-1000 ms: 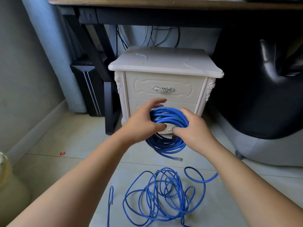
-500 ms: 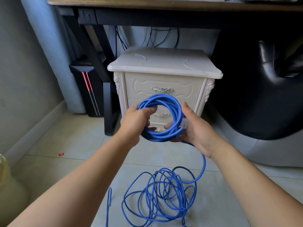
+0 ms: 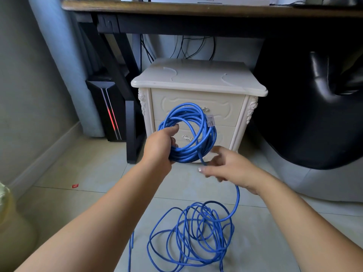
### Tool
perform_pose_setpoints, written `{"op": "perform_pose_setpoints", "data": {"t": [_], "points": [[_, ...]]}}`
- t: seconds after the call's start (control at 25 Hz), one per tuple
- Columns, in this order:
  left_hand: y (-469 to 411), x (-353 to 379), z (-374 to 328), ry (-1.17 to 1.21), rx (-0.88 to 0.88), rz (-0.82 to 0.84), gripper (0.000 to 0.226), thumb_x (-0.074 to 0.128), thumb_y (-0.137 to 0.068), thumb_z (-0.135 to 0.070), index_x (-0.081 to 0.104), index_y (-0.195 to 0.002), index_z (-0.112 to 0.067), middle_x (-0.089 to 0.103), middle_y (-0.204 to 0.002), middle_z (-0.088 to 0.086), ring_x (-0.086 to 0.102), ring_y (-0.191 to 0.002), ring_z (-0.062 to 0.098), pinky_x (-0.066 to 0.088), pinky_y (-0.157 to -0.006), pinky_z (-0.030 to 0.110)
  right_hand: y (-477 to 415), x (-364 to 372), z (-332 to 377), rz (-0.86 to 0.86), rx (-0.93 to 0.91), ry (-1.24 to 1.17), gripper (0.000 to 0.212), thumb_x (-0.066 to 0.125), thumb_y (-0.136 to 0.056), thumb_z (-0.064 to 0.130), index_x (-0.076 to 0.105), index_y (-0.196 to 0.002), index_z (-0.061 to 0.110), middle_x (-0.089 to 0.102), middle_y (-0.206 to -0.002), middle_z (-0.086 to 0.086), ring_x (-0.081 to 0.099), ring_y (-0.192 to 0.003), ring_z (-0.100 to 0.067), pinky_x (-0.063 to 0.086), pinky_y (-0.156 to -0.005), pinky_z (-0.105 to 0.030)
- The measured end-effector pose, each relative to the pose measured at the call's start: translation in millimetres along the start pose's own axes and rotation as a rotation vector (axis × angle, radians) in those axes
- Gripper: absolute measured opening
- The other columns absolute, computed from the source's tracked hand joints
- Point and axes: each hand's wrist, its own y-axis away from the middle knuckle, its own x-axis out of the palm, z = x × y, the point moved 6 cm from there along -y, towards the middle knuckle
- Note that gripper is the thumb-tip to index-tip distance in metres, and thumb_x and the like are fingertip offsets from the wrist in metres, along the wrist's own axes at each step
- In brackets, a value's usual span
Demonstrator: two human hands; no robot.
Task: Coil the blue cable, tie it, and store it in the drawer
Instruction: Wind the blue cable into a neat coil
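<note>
My left hand [image 3: 160, 148] grips the lower left of a round coil of blue cable [image 3: 204, 122], held upright in front of the white nightstand [image 3: 198, 83]. A clear plug on a cable end sticks out at the coil's upper right. My right hand [image 3: 227, 167] is below and right of the coil, fingers loosely curled around the single strand that runs down from it. That strand drops to a loose tangle of blue cable [image 3: 196, 238] on the floor tiles. Both drawers [image 3: 224, 112] of the nightstand are closed.
A dark desk [image 3: 176, 8] spans overhead, its black leg left of the nightstand beside a black computer tower [image 3: 108, 112] with a red light. A black chair [image 3: 314, 107] fills the right. A yellowish container [image 3: 11, 228] sits at the lower left, and a red scrap lies on the tiles.
My right hand let go of the coil's right side and moved down along the trailing strand. The coil has tilted upright in my left hand, and more cable is on it.
</note>
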Motion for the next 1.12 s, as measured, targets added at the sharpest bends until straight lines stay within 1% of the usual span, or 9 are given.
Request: {"op": "perform_pose_setpoints", "data": {"t": [0.12,0.32,0.56,0.64,0.72,0.8,0.88,1.0,1.12], "points": [[-3.0,-5.5,-4.5,0.018,0.027,-0.007,0.009,0.067,-0.089,-0.02,0.061,-0.087,-0.014,0.043,-0.051,-0.006,0.041,-0.049,0.012,0.04,-0.063,0.03,-3.9,-16.4,4.3,-0.12,-0.072,-0.376,0.009,0.064,-0.091,0.01,0.065,-0.1,0.012,0.054,-0.064,-0.002,0.035,-0.043,-0.005,0.027,-0.041,-0.014],[-6.7,-7.6,-6.9,-0.03,0.101,-0.027,0.012,0.068,-0.088,-0.021,0.058,-0.09,-0.014,0.044,-0.054,-0.004,0.042,-0.05,0.013,0.039,-0.064,0.032,-5.4,-27.7,3.5,-0.18,-0.065,-0.789,0.013,0.059,-0.092,0.012,0.066,-0.102,0.015,0.034,-0.061,0.005,0.022,-0.041,-0.001,0.015,-0.035,-0.012],[-7.6,-12.5,0.5,-0.022,0.077,-0.121,0.015,0.066,-0.089,-0.024,0.059,-0.094,-0.013,0.046,-0.062,0.001,0.045,-0.059,0.019,0.045,-0.069,0.037,-7.3,-17.9,-1.2,-0.455,-0.011,-0.352,0.008,0.063,-0.094,0.027,0.069,-0.096,0.021,0.045,-0.065,0.009,0.037,-0.052,-0.008,0.035,-0.044,-0.021],[-4.8,-10.5,-1.0,-0.053,0.123,-0.137,0.011,0.065,-0.089,-0.023,0.058,-0.089,-0.015,0.045,-0.065,0.001,0.045,-0.062,0.02,0.044,-0.068,0.036,-2.4,-16.6,3.8,-0.469,0.009,-0.294,0.019,0.057,-0.09,0.044,0.066,-0.1,0.029,0.063,-0.089,0.006,0.055,-0.078,-0.01,0.049,-0.074,-0.028],[-0.9,-8.9,-5.6,-0.092,0.189,-0.146,0.011,0.063,-0.09,-0.022,0.056,-0.083,-0.017,0.044,-0.067,0.002,0.044,-0.063,0.02,0.041,-0.064,0.033,2.9,-12.8,11.4,-0.382,-0.011,-0.349,0.053,0.051,-0.081,0.065,0.057,-0.125,0.035,0.063,-0.121,0.011,0.055,-0.104,-0.004,0.038,-0.094,-0.028],[4.4,-5.6,-9.8,-0.144,0.259,-0.141,0.012,0.061,-0.091,-0.02,0.055,-0.082,-0.016,0.043,-0.067,0.002,0.042,-0.06,0.018,0.039,-0.056,0.027,6.9,-4.8,24.7,-0.294,-0.066,-0.294,0.083,0.057,-0.077,0.075,0.033,-0.147,0.038,0.052,-0.127,0.025,0.051,-0.115,0.003,0.03,-0.096,-0.025],[13.1,2.3,-10.9,-0.218,0.325,-0.11,0.009,0.061,-0.091,-0.019,0.057,-0.086,-0.014,0.045,-0.067,0.002,0.044,-0.059,0.017,0.039,-0.05,0.023,6.2,4.1,25.2,-0.31,-0.051,-0.165,0.088,0.067,-0.08,0.061,0.02,-0.151,0.037,0.046,-0.128,0.024,0.047,-0.117,0.002,0.03,-0.093,-0.022],[27.5,20.8,-6.5,-0.287,0.406,-0.014,0.009,0.062,-0.092,-0.019,0.057,-0.089,-0.012,0.047,-0.066,-0.001,0.045,-0.057,0.015,0.042,-0.044,0.017,-0.9,2.4,10.1,-0.451,0.046,-0.252,0.048,0.064,-0.088,0.032,0.045,-0.131,0.028,0.064,-0.102,0.008,0.061,-0.098,-0.015,0.051,-0.087,-0.039],[32.5,30.3,-2.7,-0.303,0.423,0.059,0.012,0.063,-0.092,-0.022,0.059,-0.092,-0.011,0.047,-0.059,-0.009,0.045,-0.049,0.007,0.053,-0.053,0.027,-3.0,-15.1,5.7,-0.558,0.058,-0.44,0.014,0.063,-0.089,0.03,0.059,-0.1,0.023,0.074,-0.088,-0.003,0.07,-0.091,-0.028,0.054,-0.089,-0.046]]}}
